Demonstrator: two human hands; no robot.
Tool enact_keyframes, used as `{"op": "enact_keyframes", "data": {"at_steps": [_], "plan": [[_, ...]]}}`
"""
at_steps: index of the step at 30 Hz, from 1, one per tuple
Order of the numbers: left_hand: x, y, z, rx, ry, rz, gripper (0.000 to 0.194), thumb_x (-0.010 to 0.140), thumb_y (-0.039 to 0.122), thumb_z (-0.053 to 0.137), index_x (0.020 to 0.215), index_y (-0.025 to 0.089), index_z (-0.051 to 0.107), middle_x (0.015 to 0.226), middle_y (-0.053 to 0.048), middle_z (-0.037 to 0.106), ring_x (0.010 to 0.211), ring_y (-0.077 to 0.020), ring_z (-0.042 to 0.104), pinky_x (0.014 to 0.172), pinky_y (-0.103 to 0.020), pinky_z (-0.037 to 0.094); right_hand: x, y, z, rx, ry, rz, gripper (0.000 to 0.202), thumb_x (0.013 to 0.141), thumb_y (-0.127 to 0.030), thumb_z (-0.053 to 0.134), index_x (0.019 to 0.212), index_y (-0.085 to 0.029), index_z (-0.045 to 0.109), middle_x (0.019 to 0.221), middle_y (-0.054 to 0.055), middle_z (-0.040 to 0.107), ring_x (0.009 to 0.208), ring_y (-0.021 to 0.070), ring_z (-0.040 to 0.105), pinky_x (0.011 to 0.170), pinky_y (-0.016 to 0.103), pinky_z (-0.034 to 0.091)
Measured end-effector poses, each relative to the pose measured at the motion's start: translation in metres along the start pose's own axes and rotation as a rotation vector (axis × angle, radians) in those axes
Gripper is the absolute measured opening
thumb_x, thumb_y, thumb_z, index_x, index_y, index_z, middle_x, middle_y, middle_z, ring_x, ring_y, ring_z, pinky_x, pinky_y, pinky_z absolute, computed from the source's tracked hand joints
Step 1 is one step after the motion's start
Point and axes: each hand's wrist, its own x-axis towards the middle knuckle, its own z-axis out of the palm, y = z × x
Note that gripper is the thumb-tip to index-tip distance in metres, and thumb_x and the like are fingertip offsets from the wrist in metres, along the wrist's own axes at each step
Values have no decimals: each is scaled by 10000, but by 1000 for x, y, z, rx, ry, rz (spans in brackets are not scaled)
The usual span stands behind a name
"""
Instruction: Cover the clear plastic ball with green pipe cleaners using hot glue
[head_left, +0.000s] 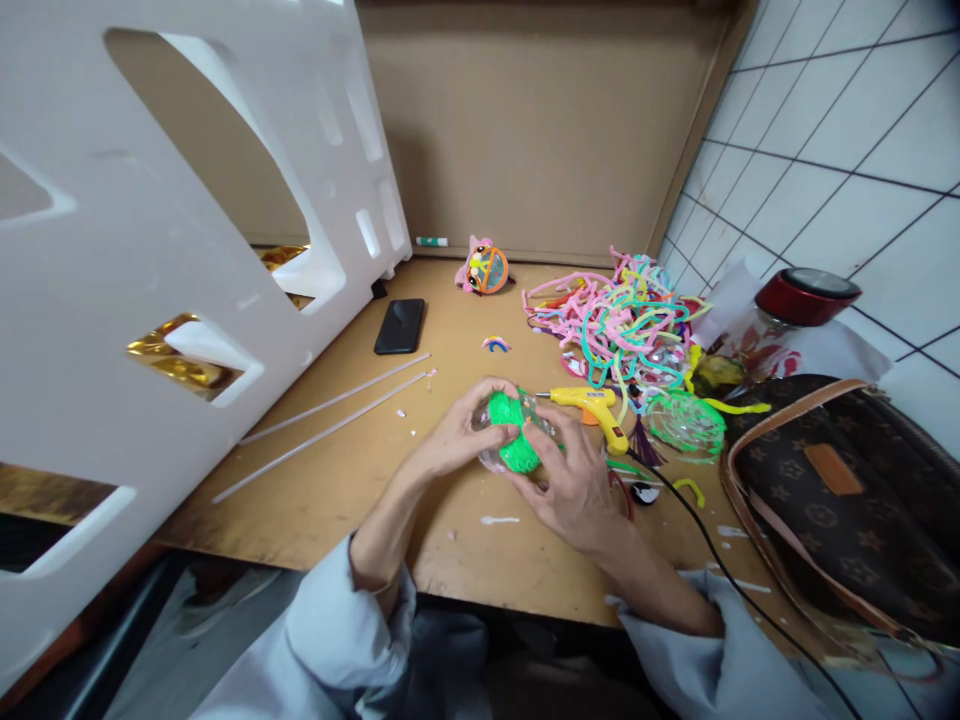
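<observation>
Between both hands is a rounded clear plastic piece covered in bright green fuzzy pipe cleaner. My left hand closes round its left side, the thumb lying across the green surface. From the right, my right hand grips the same piece with its thumb and fingers pressed on it. Just beyond my right fingers lies a yellow hot glue gun, its tip pointing left and its black cord running to the lower right. To its right is another clear round piece with green pipe cleaner.
A tangled heap of coloured pipe cleaners lies at the back right, near a red-lidded jar and a brown handbag. Leftward are glue sticks, a phone and a white plastic panel. A pink-orange craft figure stands behind.
</observation>
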Motion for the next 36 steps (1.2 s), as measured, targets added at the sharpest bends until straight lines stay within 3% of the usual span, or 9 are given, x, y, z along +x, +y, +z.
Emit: {"op": "enact_keyframes", "data": {"at_steps": [7, 12, 21, 30, 36], "plan": [[-2, -2, -3, -55, -73, -36, 373, 808, 403, 701, 1089, 200, 562, 1121, -54, 617, 994, -200, 579, 856, -299, 474, 2, -5, -5, 51, 38, 35, 431, 874, -345, 658, 1232, -129, 550, 1166, 192, 629, 1106, 316, 593, 924, 502, 530], [-3, -3, -1, -7, -57, -57, 359, 842, 408, 673, 1118, 205, 565, 1120, -49, 603, 1019, -206, 563, 879, -309, 470, 2, -2, -5, 58, 19, 51, 429, 873, -353, 656, 1224, -125, 564, 1167, 189, 633, 1103, 318, 595, 921, 501, 532], [-4, -4, 0, 147, 12, 150, 325, 902, 464, 646, 1144, 249, 677, 1236, -79, 580, 1257, -248, 510, 1117, -415, 397, 3, 3, -2, 97, 11, 104, 457, 852, -366, 675, 1237, -152, 557, 1152, 171, 633, 1076, 311, 602, 896, 496, 549], [-7, 4, 1, 250, -12, 143, 312, 960, 477, 550, 1115, 271, 727, 1251, -89, 587, 1301, -259, 503, 1138, -454, 398, 4, 2, -1, 105, 15, 120, 447, 832, -378, 705, 1195, -159, 567, 1134, 158, 639, 1088, 312, 605, 916, 500, 544], [-8, 3, 4, 312, -25, 179, 534, 747, 458, 815, 1204, 244, 643, 1291, -105, 552, 1326, -295, 470, 1148, -480, 381, 5, 6, -3, 220, -6, 184, 489, 796, -321, 724, 1229, -189, 540, 1175, 137, 627, 1122, 295, 591, 956, 496, 530]]}}
